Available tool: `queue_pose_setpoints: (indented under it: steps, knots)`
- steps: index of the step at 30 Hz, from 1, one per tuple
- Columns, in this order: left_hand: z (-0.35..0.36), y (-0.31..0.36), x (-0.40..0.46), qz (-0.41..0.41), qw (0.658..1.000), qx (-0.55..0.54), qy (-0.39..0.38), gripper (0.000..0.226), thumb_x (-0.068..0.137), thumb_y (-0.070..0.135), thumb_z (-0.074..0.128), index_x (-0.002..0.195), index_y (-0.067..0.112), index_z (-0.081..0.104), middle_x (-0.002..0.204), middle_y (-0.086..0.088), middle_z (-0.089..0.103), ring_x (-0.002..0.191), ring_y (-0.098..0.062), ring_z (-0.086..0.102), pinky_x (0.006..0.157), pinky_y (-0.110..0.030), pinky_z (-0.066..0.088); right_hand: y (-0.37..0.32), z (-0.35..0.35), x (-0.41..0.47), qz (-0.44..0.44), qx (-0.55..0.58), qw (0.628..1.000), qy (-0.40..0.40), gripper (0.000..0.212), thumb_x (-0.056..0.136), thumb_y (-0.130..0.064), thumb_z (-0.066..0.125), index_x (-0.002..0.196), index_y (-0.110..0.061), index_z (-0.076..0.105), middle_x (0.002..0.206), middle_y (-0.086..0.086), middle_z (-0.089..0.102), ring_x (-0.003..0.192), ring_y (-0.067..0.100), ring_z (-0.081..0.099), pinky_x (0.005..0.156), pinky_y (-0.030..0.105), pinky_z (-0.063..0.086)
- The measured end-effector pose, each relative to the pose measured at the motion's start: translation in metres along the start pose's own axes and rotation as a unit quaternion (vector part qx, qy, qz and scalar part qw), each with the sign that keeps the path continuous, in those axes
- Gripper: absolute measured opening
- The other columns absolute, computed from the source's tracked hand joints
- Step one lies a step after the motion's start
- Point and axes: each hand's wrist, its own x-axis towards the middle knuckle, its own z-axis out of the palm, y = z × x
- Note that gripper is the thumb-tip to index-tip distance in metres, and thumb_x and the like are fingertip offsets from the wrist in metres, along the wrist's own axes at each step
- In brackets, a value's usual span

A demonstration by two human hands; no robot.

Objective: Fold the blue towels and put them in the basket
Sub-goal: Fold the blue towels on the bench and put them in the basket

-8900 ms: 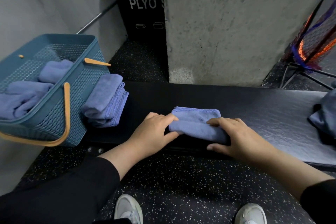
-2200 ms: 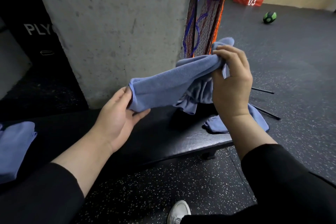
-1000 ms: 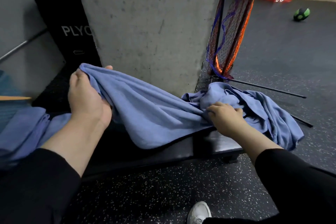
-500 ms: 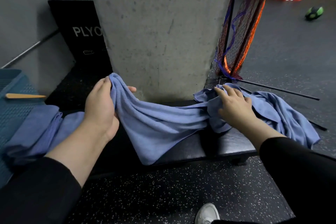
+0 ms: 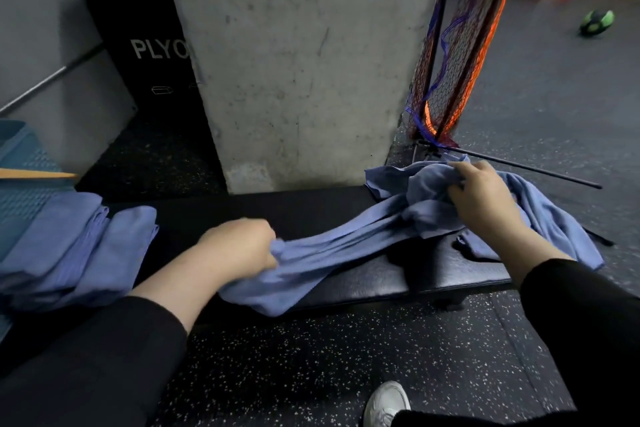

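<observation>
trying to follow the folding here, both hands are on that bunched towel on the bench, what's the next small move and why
Probably pull the hands apart and spread it flat. The left hand and right hand grip opposite ends of the towel, which lies bunched on the bench, too wrinkled to fold.

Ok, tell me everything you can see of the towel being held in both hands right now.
The unfolded towel is blue, soft cloth, bunched and wrinkled, not yet folded. It stretches across the black padded bench, sagging between the hands, one corner hanging over the front edge. The left hand grips its near-left end; the right hand grips its far end, where it merges into a heap of loose blue towels draping off the bench's right end.
</observation>
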Motion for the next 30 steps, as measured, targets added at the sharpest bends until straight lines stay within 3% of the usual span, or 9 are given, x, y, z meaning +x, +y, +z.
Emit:
queue_pose_setpoints:
  steps: [2,5,9,13,17,21,24,27,30]
  knots:
    - [-0.008,-0.003,0.003,-0.017,0.975,-0.164,0.148,0.02,0.094,0.033,0.055,0.086,0.019,0.066,0.089,-0.007,0.07,0.083,-0.031,0.065,0.064,-0.031,0.043,0.005,-0.004,0.0,0.007,-0.001,1.0,-0.007,0.048,0.087,-0.004,0.059,0.134,-0.013,0.062,0.114,0.026,0.055,0.104,0.046,0.057,0.083,0.049,0.048]
    - [-0.024,-0.007,-0.006,-0.028,0.804,-0.488,0.34,0.022,0.094,0.021,0.059,0.072,0.017,0.058,0.06,0.0,0.06,0.061,-0.02,0.056,0.06,-0.026,0.043,0.005,-0.005,-0.005,-0.006,-0.019,1.0,-0.009,0.05,0.083,-0.003,0.063,0.133,-0.011,0.063,0.115,0.028,0.056,0.105,0.047,0.057,0.083,0.048,0.048]
    - [-0.033,-0.003,-0.019,0.011,0.548,-0.789,0.278,0.019,0.098,0.026,0.058,0.084,0.015,0.063,0.076,-0.005,0.066,0.077,-0.019,0.068,0.079,-0.033,0.056,0.003,0.004,-0.011,-0.02,-0.048,0.998,-0.038,0.047,0.081,-0.001,0.064,0.128,-0.008,0.065,0.112,0.029,0.056,0.103,0.047,0.057,0.082,0.046,0.046]
    - [-0.041,0.008,-0.029,0.056,0.43,-0.875,0.216,0.023,0.103,0.03,0.052,0.091,0.013,0.064,0.079,-0.002,0.07,0.076,-0.012,0.071,0.068,-0.025,0.057,0.003,0.013,-0.01,-0.023,-0.078,0.995,-0.053,0.041,0.079,-0.001,0.062,0.119,-0.004,0.067,0.103,0.028,0.056,0.095,0.046,0.058,0.078,0.044,0.045]
    - [-0.054,0.02,-0.039,0.087,0.382,-0.889,0.236,0.04,0.104,0.03,0.049,0.077,0.015,0.075,0.081,-0.001,0.074,0.082,-0.012,0.074,0.069,-0.024,0.058,0.005,0.021,-0.016,-0.024,-0.1,0.991,-0.081,0.02,0.081,-0.001,0.056,0.1,0.001,0.064,0.1,0.026,0.055,0.089,0.044,0.057,0.074,0.043,0.046]
    - [-0.064,0.021,-0.045,0.119,0.351,-0.896,0.246,0.05,0.103,0.035,0.048,0.067,0.02,0.079,0.088,-0.002,0.076,0.095,-0.016,0.074,0.086,-0.032,0.058,0.009,0.028,-0.022,-0.035,-0.106,0.991,-0.072,0.011,0.082,0.007,0.054,0.089,0.007,0.062,0.098,0.031,0.056,0.089,0.046,0.057,0.076,0.044,0.045]
    - [-0.071,0.009,-0.045,0.135,0.335,-0.896,0.26,0.045,0.103,0.037,0.048,0.076,0.019,0.079,0.098,-0.004,0.075,0.105,-0.019,0.072,0.093,-0.037,0.057,0.013,0.025,-0.015,0.001,-0.091,0.995,-0.032,0.009,0.079,0.007,0.053,0.085,0.005,0.06,0.093,0.031,0.055,0.082,0.047,0.057,0.072,0.047,0.048]
    - [-0.069,0.001,-0.042,0.13,0.393,-0.872,0.26,0.031,0.103,0.037,0.049,0.097,0.012,0.067,0.09,-0.003,0.074,0.09,-0.015,0.074,0.08,-0.03,0.059,0.015,0.018,-0.012,0.026,-0.107,0.993,-0.038,0.014,0.088,-0.003,0.049,0.097,-0.002,0.059,0.102,0.027,0.052,0.092,0.046,0.057,0.077,0.05,0.051]
    - [-0.058,0.002,-0.036,0.101,0.471,-0.837,0.258,0.029,0.103,0.033,0.05,0.105,0.007,0.063,0.097,-0.015,0.075,0.089,-0.018,0.074,0.076,-0.029,0.058,0.002,0.015,-0.018,0.052,-0.19,0.97,-0.144,0.036,0.091,-0.022,0.054,0.127,-0.02,0.05,0.142,0.014,0.038,0.131,0.039,0.037,0.096,0.053,0.04]
